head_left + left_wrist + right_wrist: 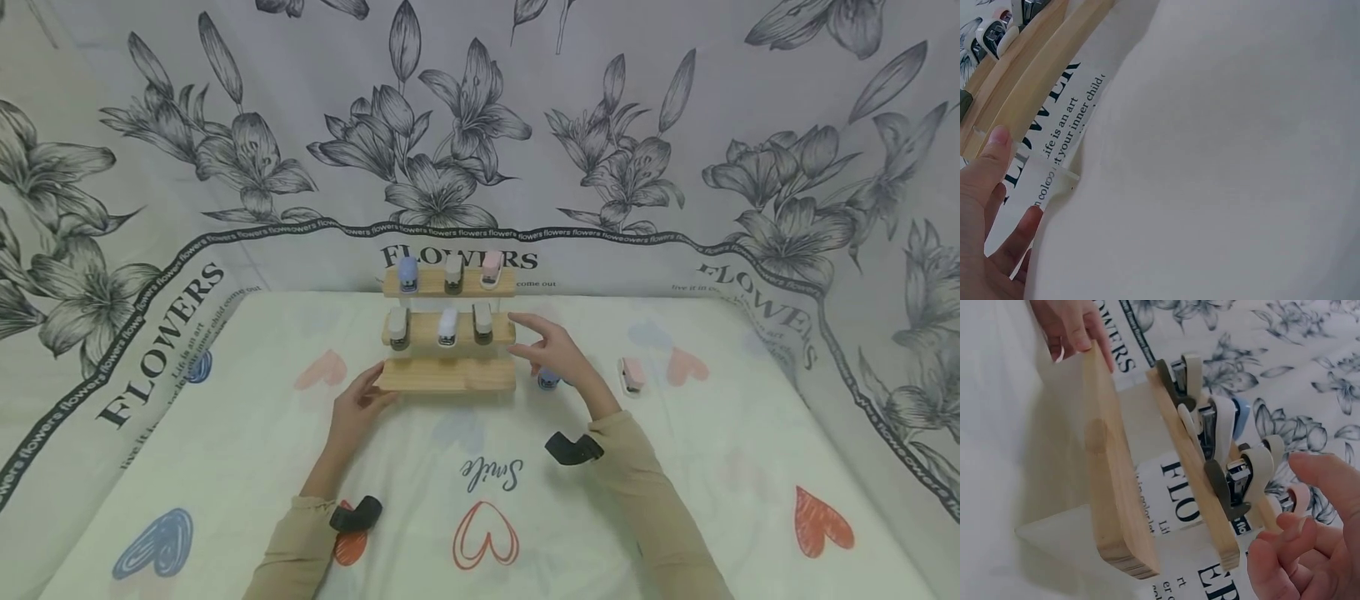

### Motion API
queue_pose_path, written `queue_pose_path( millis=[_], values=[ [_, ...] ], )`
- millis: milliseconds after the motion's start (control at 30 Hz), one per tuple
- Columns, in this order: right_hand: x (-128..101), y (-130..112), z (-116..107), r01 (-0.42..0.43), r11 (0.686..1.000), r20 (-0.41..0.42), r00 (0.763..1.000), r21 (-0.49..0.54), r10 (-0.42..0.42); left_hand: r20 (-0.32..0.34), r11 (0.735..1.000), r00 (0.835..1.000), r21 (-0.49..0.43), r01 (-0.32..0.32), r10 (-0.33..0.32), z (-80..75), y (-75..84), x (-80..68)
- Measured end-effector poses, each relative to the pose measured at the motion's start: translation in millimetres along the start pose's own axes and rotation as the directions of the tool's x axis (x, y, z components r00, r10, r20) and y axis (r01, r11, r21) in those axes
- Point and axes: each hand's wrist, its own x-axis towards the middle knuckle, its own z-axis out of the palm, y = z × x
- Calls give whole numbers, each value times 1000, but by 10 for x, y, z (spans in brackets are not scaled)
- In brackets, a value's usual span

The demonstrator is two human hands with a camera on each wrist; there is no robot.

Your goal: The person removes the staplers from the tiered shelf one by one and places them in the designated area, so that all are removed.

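A three-step wooden display stand [450, 377] with clear supports holds mini staplers. The middle board [427, 329] carries a cream stapler [399, 323], a white stapler [447, 323] and another cream stapler [482, 321]. On the top board sit a blue stapler [408, 271], a cream stapler [453, 271] and a pink stapler [491, 267]. My left hand [360, 407] grips the lowest board's left end, thumb [999, 140] on its edge. Beside the middle board's right end, my right hand [555, 348] has fingers spread, holding nothing; the right wrist view shows a gap to the board.
On the table, a blue stapler [548, 380] lies partly hidden beneath my right hand. A pink stapler [632, 377] lies farther right. The table has a white cloth [420, 475] printed with hearts, and a flower-printed curtain [555, 192] hangs behind the stand.
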Motion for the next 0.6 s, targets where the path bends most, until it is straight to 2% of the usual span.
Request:
queue_pose_path(
  millis=[233,433,600],
  values=[
    [101,-293,28,19,1000,52,998,1,-19,-41,1000,999,0,4,-4,5,-24,6],
    [297,-60,55,40,999,13,999,36,-40,-29,999,999,7,45,-45,16,-33,0],
    [395,67,86,25,1000,-10,1000,-6,-25,-28,999,998,-9,49,-50,8,10,-13]
  ],
)
